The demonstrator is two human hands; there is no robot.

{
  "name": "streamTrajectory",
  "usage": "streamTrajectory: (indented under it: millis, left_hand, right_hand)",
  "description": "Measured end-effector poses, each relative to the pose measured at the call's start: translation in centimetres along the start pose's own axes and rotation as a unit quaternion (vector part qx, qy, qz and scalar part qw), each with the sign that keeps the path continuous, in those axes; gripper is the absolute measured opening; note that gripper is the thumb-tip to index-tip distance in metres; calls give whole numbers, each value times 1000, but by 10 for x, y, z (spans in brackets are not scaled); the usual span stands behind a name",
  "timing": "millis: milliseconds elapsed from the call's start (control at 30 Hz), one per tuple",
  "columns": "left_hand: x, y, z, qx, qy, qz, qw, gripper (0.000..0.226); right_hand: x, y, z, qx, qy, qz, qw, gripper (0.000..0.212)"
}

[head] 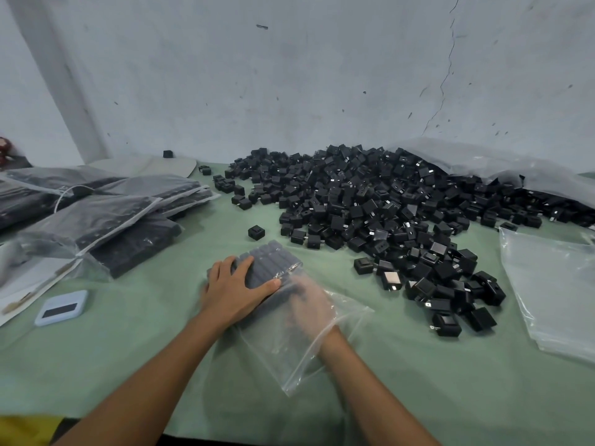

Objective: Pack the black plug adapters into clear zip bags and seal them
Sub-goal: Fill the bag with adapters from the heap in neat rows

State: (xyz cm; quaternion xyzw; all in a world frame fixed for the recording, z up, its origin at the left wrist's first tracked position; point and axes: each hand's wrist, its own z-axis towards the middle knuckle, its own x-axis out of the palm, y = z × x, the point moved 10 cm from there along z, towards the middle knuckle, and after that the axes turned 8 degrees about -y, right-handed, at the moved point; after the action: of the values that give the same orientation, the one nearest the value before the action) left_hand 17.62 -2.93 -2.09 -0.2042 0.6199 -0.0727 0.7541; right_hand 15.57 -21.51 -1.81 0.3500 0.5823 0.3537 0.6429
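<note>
A clear zip bag (289, 358) lies on the green table in front of me, its far end filled with a tidy block of black plug adapters (273, 259). My left hand (235, 291) presses flat on top of that block, fingers spread and thumb stretched along its near edge. My right hand (310, 309) is inside the bag up to the wrist, seen blurred through the plastic against the near side of the block; how its fingers lie is unclear. A big loose pile of black adapters (370, 204) spreads across the table behind and to the right.
Filled zip bags (106, 217) are stacked at the left. Empty clear bags (553, 284) lie at the right. A large plastic sack (483, 159) sits behind the pile. One adapter (256, 232) stands alone beyond the bag. A small pale blue device (61, 307) lies near left.
</note>
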Motion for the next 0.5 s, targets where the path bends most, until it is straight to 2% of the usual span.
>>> streamTrajectory:
  millis: [100,200,267,400,500]
  left_hand:
    - [-4,-1,4,-8,3,33,999,109]
    - [-11,-14,10,28,-25,79,996,102]
    - [-12,-23,12,44,-36,68,996,99]
    - [-10,-28,13,12,-61,44,997,107]
    - [-8,-29,11,10,-72,41,996,112]
  right_hand:
    - [-4,-3,-4,0,-25,-12,1000,38]
    - [-5,-4,-9,17,-40,-11,999,29]
    - [-4,-5,-8,21,-44,-17,999,28]
    - [-8,-3,-12,20,-61,-6,998,30]
    - [-5,2,-16,7,-27,-20,999,35]
